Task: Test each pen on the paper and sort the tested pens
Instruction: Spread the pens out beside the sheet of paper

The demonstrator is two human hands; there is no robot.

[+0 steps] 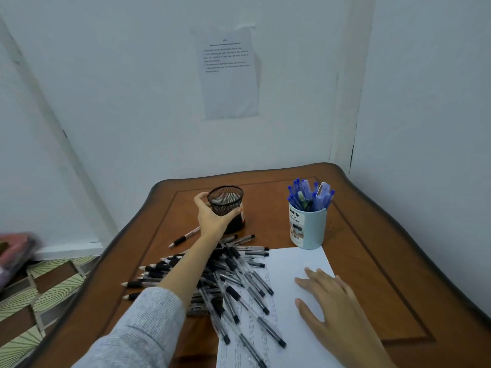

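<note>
Black mesh cup (pixel 225 199) clasped in the left grip (pixel 212 219); pens (pixel 235 261) lie heaped just behind it, left of the flat-spread right grip (pixel 332 298).

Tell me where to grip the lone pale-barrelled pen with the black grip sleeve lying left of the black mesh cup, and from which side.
Pinch the lone pen across its black grip sleeve, coming from above on the left. It lies flat on the wooden table, clear of the pen pile, and its far end runs behind the left hand gripping the black mesh cup.
</note>
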